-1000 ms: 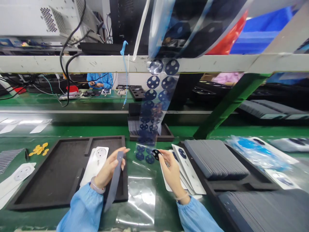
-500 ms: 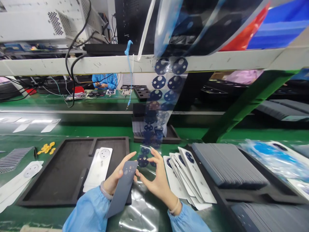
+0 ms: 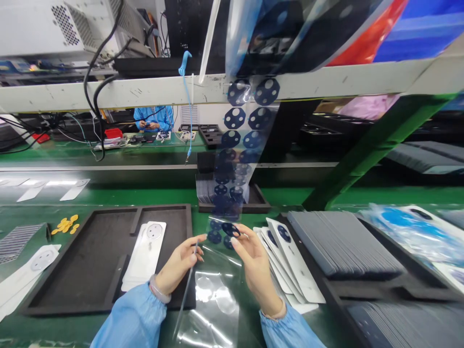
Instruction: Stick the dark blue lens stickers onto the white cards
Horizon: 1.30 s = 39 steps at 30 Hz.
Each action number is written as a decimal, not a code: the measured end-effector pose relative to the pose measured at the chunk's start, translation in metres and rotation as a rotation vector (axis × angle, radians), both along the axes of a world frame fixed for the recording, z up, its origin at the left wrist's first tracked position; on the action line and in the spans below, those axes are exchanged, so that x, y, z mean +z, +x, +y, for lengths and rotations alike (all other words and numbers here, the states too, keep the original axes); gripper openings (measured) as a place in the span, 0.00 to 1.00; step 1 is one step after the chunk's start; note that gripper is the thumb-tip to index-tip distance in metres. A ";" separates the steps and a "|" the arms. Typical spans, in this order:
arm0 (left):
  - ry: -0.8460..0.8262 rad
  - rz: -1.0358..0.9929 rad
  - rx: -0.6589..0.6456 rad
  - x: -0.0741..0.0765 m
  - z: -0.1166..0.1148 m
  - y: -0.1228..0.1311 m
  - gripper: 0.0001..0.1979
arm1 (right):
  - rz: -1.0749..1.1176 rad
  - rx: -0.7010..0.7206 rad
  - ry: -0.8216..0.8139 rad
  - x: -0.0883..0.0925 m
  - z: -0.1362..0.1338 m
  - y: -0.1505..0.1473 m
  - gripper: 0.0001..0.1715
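Observation:
My left hand point(image 3: 176, 267) grips a thin grey phone back panel point(image 3: 186, 296), now seen nearly edge-on. A dark round sticker point(image 3: 230, 229) with holes is pinched between the thumb and fingers of my right hand point(image 3: 255, 265). The sticker is beside the lower discs of a clear film strip point(image 3: 242, 126). This strip hangs from the shelf, carries paired dark discs and runs down onto the bench between my hands. White phone-shaped panels with dark camera circles point(image 3: 295, 256) lie fanned out just right of my right hand.
Left of me, a black tray point(image 3: 76, 270) carries white panels point(image 3: 147, 253). Yellow round pieces point(image 3: 65, 224) lie beyond it. To the right stand stacked grey panels point(image 3: 344, 241) in another tray. A white shelf beam point(image 3: 145, 95) crosses above; a co-worker's blue sleeve point(image 3: 165, 117) shows behind.
My left hand has turned the grey panel from face-on to nearly edge-on. My right hand has moved slightly right and closed from spread fingers onto a dark round sticker.

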<state>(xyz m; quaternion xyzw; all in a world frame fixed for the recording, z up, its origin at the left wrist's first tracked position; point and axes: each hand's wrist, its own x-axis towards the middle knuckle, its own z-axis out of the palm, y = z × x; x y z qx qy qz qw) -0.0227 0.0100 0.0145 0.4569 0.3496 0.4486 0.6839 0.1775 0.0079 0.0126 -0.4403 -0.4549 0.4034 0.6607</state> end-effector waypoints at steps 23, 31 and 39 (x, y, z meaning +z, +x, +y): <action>-0.237 -0.120 -0.167 -0.021 -0.004 0.007 0.42 | -0.381 0.122 -0.095 -0.015 -0.010 -0.021 0.15; -0.155 -0.072 -0.201 -0.014 -0.003 0.007 0.30 | -0.451 0.165 -0.093 -0.027 -0.008 -0.022 0.12; -0.125 -0.051 -0.232 -0.015 -0.002 0.005 0.29 | -0.449 0.207 -0.123 -0.029 -0.008 -0.022 0.13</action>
